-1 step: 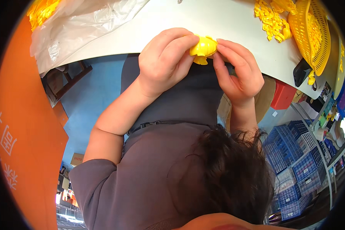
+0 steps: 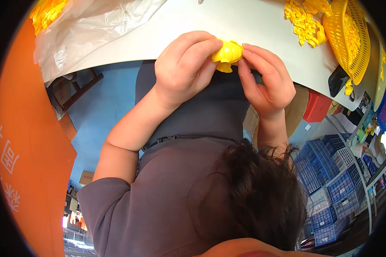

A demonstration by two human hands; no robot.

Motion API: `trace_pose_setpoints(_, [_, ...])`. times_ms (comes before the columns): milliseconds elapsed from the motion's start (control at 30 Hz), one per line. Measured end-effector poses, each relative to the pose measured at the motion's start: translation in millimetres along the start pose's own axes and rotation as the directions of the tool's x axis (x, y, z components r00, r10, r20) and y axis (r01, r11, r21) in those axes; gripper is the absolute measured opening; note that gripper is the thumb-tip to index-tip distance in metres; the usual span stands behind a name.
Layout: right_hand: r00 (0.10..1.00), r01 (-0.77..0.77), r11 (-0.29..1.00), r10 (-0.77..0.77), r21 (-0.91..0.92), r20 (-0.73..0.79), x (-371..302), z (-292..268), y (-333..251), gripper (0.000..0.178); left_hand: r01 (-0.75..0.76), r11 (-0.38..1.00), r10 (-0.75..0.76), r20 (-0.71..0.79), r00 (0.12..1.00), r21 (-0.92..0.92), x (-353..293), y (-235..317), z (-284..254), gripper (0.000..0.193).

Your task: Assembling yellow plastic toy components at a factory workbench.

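Note:
A shiny, rounded yellow plastic part (image 2: 228, 52) with a flared lower tip is held over the front edge of the white table (image 2: 253, 23). My left hand (image 2: 184, 68) grips its left side between thumb and curled fingers. From the other side, the thumb and fingertips of my right hand (image 2: 268, 79) pinch at the part's right edge. Whether a smaller piece sits between those right fingertips is too small to make out. Both forearms reach up from my body, with the wrists bent inward.
Loose small yellow plastic pieces (image 2: 304, 25) lie at the far right, beside a yellow perforated basket (image 2: 362, 51) of similar bits. A dark object (image 2: 338, 81) rests near it. Clear plastic sheeting (image 2: 94, 36) covers the table's left. Blue crates (image 2: 317, 167) stand lower right; a red box (image 2: 316, 106) is below the table.

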State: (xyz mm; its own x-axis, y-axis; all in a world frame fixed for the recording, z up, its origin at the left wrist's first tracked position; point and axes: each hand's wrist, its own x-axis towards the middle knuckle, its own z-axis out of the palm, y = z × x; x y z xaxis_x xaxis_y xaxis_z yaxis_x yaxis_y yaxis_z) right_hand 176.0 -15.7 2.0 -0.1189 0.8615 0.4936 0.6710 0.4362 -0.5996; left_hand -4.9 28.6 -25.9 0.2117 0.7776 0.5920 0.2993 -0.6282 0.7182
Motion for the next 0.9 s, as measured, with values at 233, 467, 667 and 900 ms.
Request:
trace_pose_setpoints(233, [0.990,-0.144,0.987,0.142,0.076,0.023,10,-4,-5,0.026,0.019,0.999,-0.021,0.030,0.999,0.036,9,4,-2,0.031])
trace_pose_setpoints(467, [0.932,-0.125,0.988,0.086,0.089,0.353,46,-27,13,0.015,0.286,0.950,-0.305,0.166,0.938,0.125,22,17,-4,0.018])
trace_pose_setpoints(667, [0.919,0.011,1.000,-0.021,0.026,0.393,52,-31,20,0.013,0.266,0.948,-0.297,0.182,0.937,0.178,25,15,-4,0.013])
trace_pose_setpoints(900, [0.873,-0.200,0.975,0.131,0.100,0.470,45,-37,9,0.020,0.145,0.960,-0.182,0.141,0.973,0.238,18,22,3,0.025])
